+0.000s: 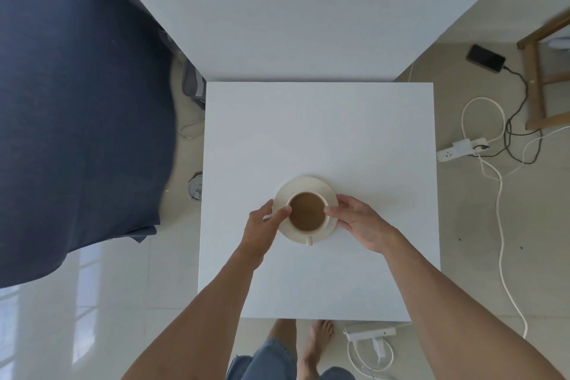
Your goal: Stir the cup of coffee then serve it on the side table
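Note:
A cream cup of coffee stands on a cream saucer on the white side table, its handle pointing toward me. My left hand grips the saucer's left edge, thumb on the rim beside the cup. My right hand grips the saucer's right edge, fingertips touching the cup's side. No spoon is visible.
A bed with a dark blue cover lies to the left. On the floor to the right are a power strip, white and black cables, a black phone and a wooden stool. My bare foot is below the table.

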Motion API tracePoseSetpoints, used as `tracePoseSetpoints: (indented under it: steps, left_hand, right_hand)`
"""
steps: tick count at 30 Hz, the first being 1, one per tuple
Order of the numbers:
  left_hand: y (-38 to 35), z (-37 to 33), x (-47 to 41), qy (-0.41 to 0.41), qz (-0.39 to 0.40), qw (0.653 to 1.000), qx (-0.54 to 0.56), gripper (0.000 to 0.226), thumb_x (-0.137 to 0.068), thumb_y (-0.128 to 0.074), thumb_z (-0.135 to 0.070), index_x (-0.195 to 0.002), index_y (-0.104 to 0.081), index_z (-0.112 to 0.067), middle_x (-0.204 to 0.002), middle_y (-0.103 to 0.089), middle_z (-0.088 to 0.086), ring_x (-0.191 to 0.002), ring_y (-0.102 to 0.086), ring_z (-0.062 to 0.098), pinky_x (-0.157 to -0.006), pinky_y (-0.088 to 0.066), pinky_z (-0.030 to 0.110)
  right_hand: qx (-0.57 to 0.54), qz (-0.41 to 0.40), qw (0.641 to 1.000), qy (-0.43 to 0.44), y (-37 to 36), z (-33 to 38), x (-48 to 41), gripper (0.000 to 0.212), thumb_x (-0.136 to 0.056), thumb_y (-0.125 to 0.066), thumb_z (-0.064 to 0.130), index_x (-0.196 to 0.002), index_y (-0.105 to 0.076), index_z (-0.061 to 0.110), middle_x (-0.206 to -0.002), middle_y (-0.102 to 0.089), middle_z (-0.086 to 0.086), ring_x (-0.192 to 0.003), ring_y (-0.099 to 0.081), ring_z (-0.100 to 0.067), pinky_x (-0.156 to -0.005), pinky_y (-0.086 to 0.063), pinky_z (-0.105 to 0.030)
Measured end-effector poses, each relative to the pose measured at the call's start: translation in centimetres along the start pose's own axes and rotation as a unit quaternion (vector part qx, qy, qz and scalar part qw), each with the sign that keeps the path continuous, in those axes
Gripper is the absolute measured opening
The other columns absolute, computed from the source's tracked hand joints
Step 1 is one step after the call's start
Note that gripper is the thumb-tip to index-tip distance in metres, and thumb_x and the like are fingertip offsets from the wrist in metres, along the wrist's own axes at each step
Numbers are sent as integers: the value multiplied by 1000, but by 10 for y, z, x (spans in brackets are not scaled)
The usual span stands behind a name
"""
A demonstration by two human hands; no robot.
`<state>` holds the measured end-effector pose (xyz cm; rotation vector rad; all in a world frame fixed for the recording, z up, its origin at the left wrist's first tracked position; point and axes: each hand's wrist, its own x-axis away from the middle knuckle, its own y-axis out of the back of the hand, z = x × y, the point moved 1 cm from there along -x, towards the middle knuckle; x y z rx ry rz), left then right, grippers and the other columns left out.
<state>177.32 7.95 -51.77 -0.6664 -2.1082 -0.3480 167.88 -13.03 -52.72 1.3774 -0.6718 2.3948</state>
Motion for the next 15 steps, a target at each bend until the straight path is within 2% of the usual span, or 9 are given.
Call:
tracePoseSetpoints:
  steps: [2,4,7,9,11,13,15]
  left_hand:
    - [0,0,0,2,-7,1000,-13,13,-88,-67,-44,-94,-73,-34,-92,-73,-18,-87,-63,-5,-78,-40,17]
    - [0,0,-1,3,-19,1000,-25,28,-88,-67,-45,-101,-71,-20,-95,-71,-4,-93,-59,9,-76,-41,17]
    - [-5,1,-1,23,-37,998,-35,52,-89,-65,-48,-128,-59,-15,-124,-62,-1,-109,-55,15,-86,-39,26]
    - [-9,1,2,43,-66,996,-33,72,-89,-64,-50,-148,-37,-21,-141,-47,-3,-114,-47,11,-93,-34,29]
    - [-12,-4,8,45,-85,994,-43,80,-89,-64,-51,-154,-27,-24,-148,-42,-1,-122,-46,13,-95,-33,29]
    - [-19,-2,16,34,-86,991,-98,80,-90,-61,-51,-155,-23,-23,-151,-38,4,-134,-42,21,-99,-34,31]
    - [-25,-2,26,16,-102,979,-174,73,-93,-56,-50,-153,-25,-21,-149,-37,10,-135,-40,26,-100,-33,32]
  right_hand:
    - [-1,-2,1000,1,0,0,1,35,-84,-76,14,-118,-67,19,-112,-76,6,-104,-71,-6,-82,-49,-21]
    - [5,-2,1000,5,0,0,2,32,-85,-74,13,-117,-68,19,-111,-76,5,-102,-71,-6,-82,-49,-21]
    - [21,-13,1000,15,-3,-2,4,33,-87,-74,16,-119,-66,17,-114,-74,4,-101,-70,-7,-97,-50,-29]
    - [39,-58,997,15,-8,-2,9,59,-85,-76,24,-138,-51,16,-134,-58,3,-116,-61,-14,-105,-44,-33]
    - [86,-118,989,14,-11,-2,15,79,-84,-75,37,-150,-34,21,-144,-41,1,-131,-48,-22,-101,-41,-33]
    - [166,-164,972,31,-18,-8,26,76,-88,-68,44,-151,-33,22,-146,-36,-1,-135,-42,-22,-96,-38,-31]
    - [232,-208,948,61,-23,-11,36,60,-94,-59,39,-147,-39,18,-145,-41,-5,-131,-45,-22,-94,-39,-30]
